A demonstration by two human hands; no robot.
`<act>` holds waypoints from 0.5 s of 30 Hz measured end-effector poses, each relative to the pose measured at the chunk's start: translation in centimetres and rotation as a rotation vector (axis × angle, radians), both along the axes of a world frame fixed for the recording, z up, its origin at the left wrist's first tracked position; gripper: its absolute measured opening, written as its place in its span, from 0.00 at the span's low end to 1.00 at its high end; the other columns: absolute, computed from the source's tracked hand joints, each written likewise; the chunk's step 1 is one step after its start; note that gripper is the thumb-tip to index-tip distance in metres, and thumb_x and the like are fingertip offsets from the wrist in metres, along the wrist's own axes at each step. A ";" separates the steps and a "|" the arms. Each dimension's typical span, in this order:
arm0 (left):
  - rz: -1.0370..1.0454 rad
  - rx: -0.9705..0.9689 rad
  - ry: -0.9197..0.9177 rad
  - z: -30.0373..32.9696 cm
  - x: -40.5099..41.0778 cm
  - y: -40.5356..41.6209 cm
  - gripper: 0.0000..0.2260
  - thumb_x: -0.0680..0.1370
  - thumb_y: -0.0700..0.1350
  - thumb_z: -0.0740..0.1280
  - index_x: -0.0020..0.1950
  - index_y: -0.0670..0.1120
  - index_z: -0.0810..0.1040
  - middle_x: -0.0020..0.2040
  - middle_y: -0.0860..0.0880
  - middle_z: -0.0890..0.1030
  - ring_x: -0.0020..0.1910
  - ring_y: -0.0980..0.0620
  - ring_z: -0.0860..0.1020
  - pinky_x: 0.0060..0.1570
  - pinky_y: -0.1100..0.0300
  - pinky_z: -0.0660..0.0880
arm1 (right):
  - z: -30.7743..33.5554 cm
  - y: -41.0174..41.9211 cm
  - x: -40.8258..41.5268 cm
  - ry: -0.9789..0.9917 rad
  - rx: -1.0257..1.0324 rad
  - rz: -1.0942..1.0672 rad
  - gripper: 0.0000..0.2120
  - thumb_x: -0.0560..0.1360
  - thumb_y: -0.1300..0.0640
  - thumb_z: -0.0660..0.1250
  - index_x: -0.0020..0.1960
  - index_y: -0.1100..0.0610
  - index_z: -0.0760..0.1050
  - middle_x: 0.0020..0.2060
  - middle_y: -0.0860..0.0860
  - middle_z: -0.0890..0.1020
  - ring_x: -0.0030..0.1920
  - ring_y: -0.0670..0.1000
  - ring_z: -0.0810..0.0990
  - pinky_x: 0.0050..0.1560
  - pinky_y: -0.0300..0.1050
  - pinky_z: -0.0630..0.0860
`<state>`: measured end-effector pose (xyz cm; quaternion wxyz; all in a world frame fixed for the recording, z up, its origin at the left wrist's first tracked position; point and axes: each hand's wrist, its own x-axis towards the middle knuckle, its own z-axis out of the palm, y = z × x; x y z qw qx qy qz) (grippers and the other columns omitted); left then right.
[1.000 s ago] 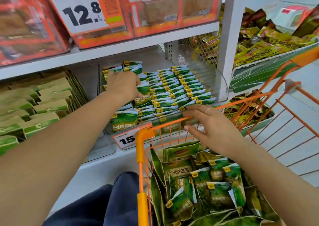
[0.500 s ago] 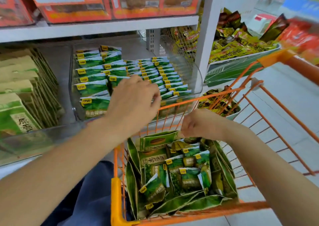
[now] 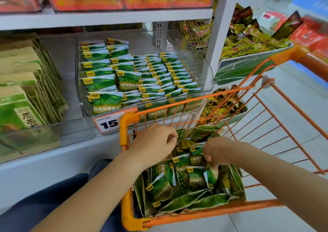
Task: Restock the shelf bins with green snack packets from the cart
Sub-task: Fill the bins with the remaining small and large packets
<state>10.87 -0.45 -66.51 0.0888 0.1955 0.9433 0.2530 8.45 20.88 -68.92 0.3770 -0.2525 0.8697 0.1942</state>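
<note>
Glossy green snack packets with yellow tags; both grips pinch packets in the cart

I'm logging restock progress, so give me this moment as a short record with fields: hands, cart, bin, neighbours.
left hand: left hand down in the cart, fingers curled among the packets; grip unclear
right hand: right hand pinches a green packet
cart: orange cart holds a pile of loose green packets
bin: clear bin holds rows of green packets
price tag: price tag reads 15
neighbours: tan-green boxes left, yellow packets right
</note>
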 end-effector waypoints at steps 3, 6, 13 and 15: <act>0.065 0.159 -0.082 0.4 -0.1 0.0 0.11 0.81 0.51 0.60 0.58 0.52 0.80 0.55 0.57 0.80 0.52 0.56 0.78 0.53 0.58 0.75 | 2.4 0.3 -1.1 0.017 -0.289 -0.144 0.12 0.75 0.50 0.69 0.54 0.56 0.81 0.50 0.50 0.83 0.50 0.50 0.79 0.48 0.40 0.73; 0.172 0.473 -0.276 1.5 -0.1 -0.1 0.15 0.80 0.60 0.56 0.58 0.55 0.77 0.54 0.64 0.77 0.54 0.68 0.74 0.53 0.70 0.69 | 4.8 -0.3 -1.6 -0.139 -0.879 -0.454 0.13 0.74 0.49 0.69 0.46 0.59 0.82 0.42 0.56 0.83 0.41 0.46 0.81 0.42 0.34 0.74; 0.232 0.543 -0.167 6.8 -1.2 -3.6 0.10 0.73 0.54 0.71 0.48 0.49 0.82 0.43 0.50 0.83 0.42 0.56 0.79 0.39 0.64 0.70 | 7.8 -5.6 -2.5 -0.206 -1.472 -0.584 0.15 0.73 0.51 0.65 0.53 0.60 0.81 0.46 0.53 0.85 0.43 0.45 0.82 0.45 0.36 0.78; 0.237 0.374 -0.090 8.0 -1.9 -4.5 0.11 0.72 0.55 0.73 0.46 0.49 0.82 0.42 0.48 0.82 0.41 0.53 0.79 0.38 0.59 0.69 | 7.1 -7.0 -2.5 -0.036 -1.606 -0.580 0.12 0.73 0.50 0.66 0.48 0.57 0.82 0.42 0.53 0.85 0.40 0.46 0.81 0.41 0.37 0.76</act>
